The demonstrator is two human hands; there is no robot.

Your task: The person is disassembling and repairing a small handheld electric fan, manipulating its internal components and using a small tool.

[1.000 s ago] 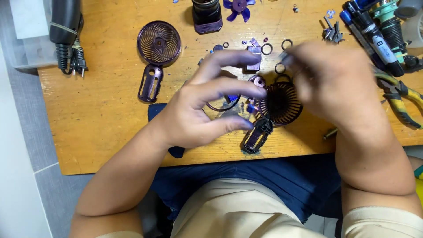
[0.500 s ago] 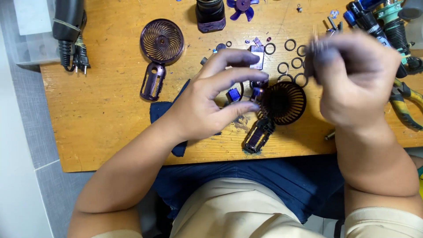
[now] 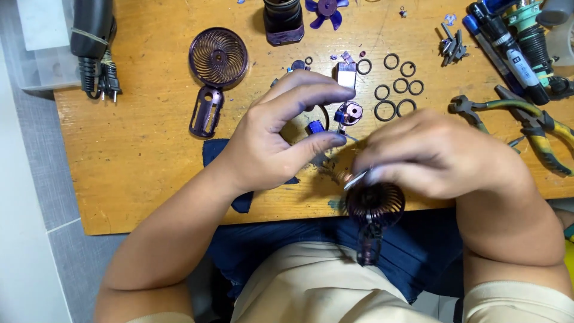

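— Where does the view look from?

— From the person's head, almost straight down over a wooden table, close enough that the forearms fill the lower half of the frame.

— Which way does it face?

— Away from the body: the lap sits at the bottom edge, the far side of the table runs along the top. The left hand lies near the centre, the right hand to the centre right.

— How much of the bench shows?

— Its near edge and left end, with grey floor down the left side; the right end is cut off. There is only this one view.
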